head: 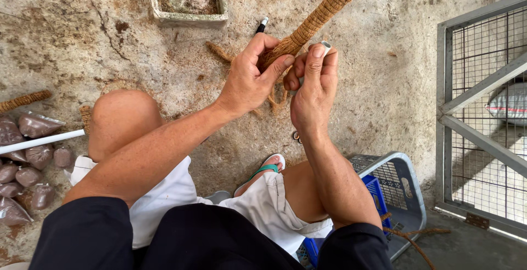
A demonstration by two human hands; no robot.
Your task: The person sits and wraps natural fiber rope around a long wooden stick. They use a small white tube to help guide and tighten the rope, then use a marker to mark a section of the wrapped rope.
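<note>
Head view, hands (pixel 282 78) gripping coir-wrapped pole (pixel 321 14)

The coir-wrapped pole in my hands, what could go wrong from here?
The loose fibre tail below the left hand could unravel if those fingers slacken on the coir-wrapped pole. The right hand pinches a small white piece that might slip. The black marker lies underneath and may get knocked.
</note>
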